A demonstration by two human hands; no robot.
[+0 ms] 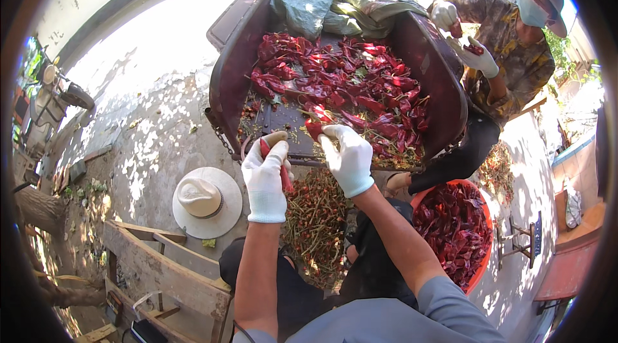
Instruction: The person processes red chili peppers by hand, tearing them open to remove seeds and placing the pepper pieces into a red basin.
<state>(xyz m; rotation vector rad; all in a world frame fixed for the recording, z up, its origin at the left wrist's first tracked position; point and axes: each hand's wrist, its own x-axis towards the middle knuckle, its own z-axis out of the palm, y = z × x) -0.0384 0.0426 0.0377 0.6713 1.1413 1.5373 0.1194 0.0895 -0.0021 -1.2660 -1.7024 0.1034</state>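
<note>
My left hand [264, 176], in a white knit glove, is closed around a red dried chili pepper [286, 178] that pokes out below the fingers. My right hand [348, 152], gloved the same way, pinches another red chili pepper [314, 126] between thumb and fingers at the near edge of a cart bed. That metal cart bed [437, 60] carries a wide heap of dried red chilies [338, 77], with loose seeds and stem bits towards its near side. Between my legs, a pile of chili stems and caps [314, 227] covers the ground.
A red tub [487, 241] full of chilies stands by my right leg. Across the cart's right side, a masked co-worker [512, 53] handles chilies in white gloves. A straw hat [205, 203] and a wooden frame [164, 265] are at left. Green sacks [309, 9] lie at the cart's far end.
</note>
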